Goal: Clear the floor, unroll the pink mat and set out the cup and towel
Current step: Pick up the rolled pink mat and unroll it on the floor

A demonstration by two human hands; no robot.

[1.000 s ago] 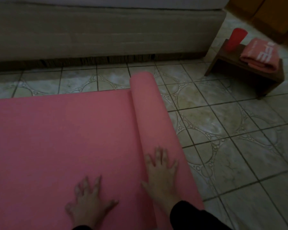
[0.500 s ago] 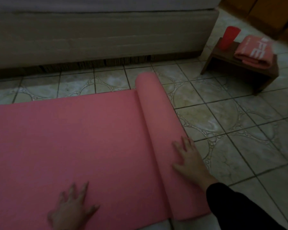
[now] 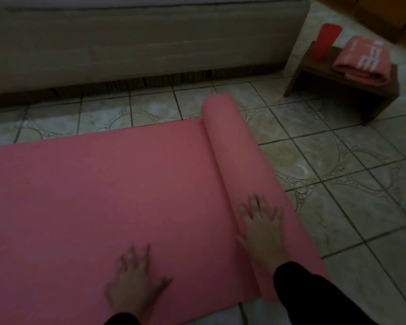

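Observation:
The pink mat (image 3: 103,184) lies partly unrolled across the tiled floor, flat on the left. Its rolled part (image 3: 232,146) runs from near the bed toward me on the right. My right hand (image 3: 261,222) presses flat on top of the roll, fingers spread. My left hand (image 3: 136,282) rests flat on the unrolled sheet near the front edge, fingers spread. A red cup (image 3: 326,41) stands upright on a small wooden stool (image 3: 347,90) at the far right. A folded pink towel (image 3: 363,59) with white letters lies beside the cup on the stool.
A bed base (image 3: 138,48) runs along the far side of the mat. Patterned tiled floor (image 3: 349,195) stretches to the right of the roll up to the stool. Wooden furniture (image 3: 384,10) shows at the top right corner.
My right hand has come back from the roll's right side onto its top. My left hand has shifted right along the flat sheet. The roll lies a little further right than a second ago.

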